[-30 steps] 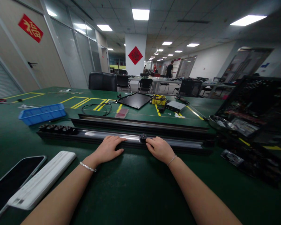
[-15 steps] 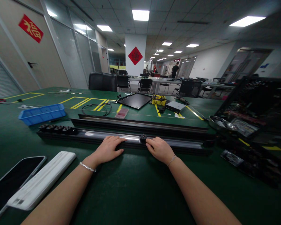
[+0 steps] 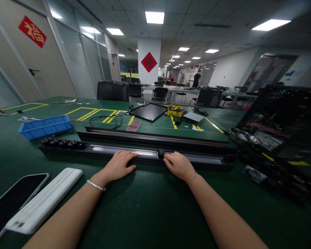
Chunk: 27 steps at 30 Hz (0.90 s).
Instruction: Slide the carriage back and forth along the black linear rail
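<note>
The left hand (image 3: 118, 165) lies open on a black aluminium rail (image 3: 101, 149) at lower centre. The right hand (image 3: 178, 166) rests its fingers against a small black block (image 3: 161, 154); any grip is unclear.

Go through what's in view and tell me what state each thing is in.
Left hand, resting palm-down on the rail
Right hand, fingers against the black block
Black block, seated on the rail
Rail, lying flat on the bench
Second rail, lying parallel behind it
Blue plastic tray, sitting on the bench
Phone, lying flat, screen dark
</note>
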Each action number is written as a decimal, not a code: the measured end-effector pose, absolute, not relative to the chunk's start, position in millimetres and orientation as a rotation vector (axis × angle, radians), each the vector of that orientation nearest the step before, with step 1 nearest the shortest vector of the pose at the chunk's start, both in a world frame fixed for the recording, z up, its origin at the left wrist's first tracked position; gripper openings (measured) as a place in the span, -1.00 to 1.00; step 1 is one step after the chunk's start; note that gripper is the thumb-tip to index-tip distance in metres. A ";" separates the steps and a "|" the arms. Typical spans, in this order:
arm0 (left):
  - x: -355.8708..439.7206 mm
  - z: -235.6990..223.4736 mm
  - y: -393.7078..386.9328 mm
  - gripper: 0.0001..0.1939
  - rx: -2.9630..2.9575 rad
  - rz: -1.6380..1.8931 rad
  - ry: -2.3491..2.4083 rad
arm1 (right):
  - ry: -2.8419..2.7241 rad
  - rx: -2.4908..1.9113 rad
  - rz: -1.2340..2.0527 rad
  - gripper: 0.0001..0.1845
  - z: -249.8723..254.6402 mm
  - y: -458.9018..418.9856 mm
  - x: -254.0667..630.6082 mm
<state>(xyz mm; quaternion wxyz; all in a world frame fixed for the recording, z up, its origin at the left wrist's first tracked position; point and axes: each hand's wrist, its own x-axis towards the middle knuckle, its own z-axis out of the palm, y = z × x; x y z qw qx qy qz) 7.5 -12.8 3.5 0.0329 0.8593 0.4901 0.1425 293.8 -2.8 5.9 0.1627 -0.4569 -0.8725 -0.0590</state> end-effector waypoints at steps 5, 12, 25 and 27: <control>7.3 2.5 -12.2 -0.54 2.640 0.415 1.525 | -2.369 -1.347 -0.128 -0.77 2.6 -5.3 292.0; 8.4 1.6 -12.3 -0.55 2.639 0.450 1.518 | -1.955 -1.516 -0.148 -0.60 0.9 -2.5 273.9; 8.3 1.1 -11.2 -0.55 2.642 0.448 1.525 | -2.033 -1.620 -0.089 -0.64 6.6 -1.2 263.8; 8.2 1.3 -11.4 -0.55 2.636 0.459 1.521 | -2.030 -1.614 -0.091 -0.64 6.4 -0.9 263.9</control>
